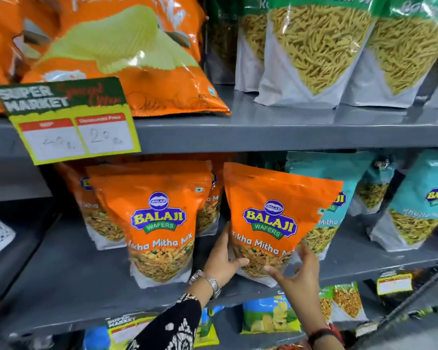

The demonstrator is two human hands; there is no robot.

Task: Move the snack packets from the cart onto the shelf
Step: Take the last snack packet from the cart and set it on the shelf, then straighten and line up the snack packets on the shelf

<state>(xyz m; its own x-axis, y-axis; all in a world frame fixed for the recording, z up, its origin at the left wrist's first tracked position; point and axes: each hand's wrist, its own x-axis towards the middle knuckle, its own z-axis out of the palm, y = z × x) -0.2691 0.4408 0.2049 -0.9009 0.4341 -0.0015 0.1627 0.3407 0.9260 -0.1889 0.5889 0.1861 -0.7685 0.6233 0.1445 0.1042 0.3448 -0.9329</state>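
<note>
An orange Balaji snack packet [271, 213] stands tilted on the grey middle shelf [68, 281], its base on the shelf near the front edge. My left hand [223, 258] grips its lower left side, thumb across the front. My right hand [298, 271] cups its lower right corner with fingers spread. Another orange packet of the same kind [159, 223] stands upright just to the left, with more orange ones behind it. The cart is not in view.
Teal packets [420, 210] stand right of the orange ones. The upper shelf [263, 130] holds large orange chip bags [127, 54] and green-topped packets [314, 51], with a price sign [68, 122] hanging at its edge. Lower shelf packets [271, 317] show below.
</note>
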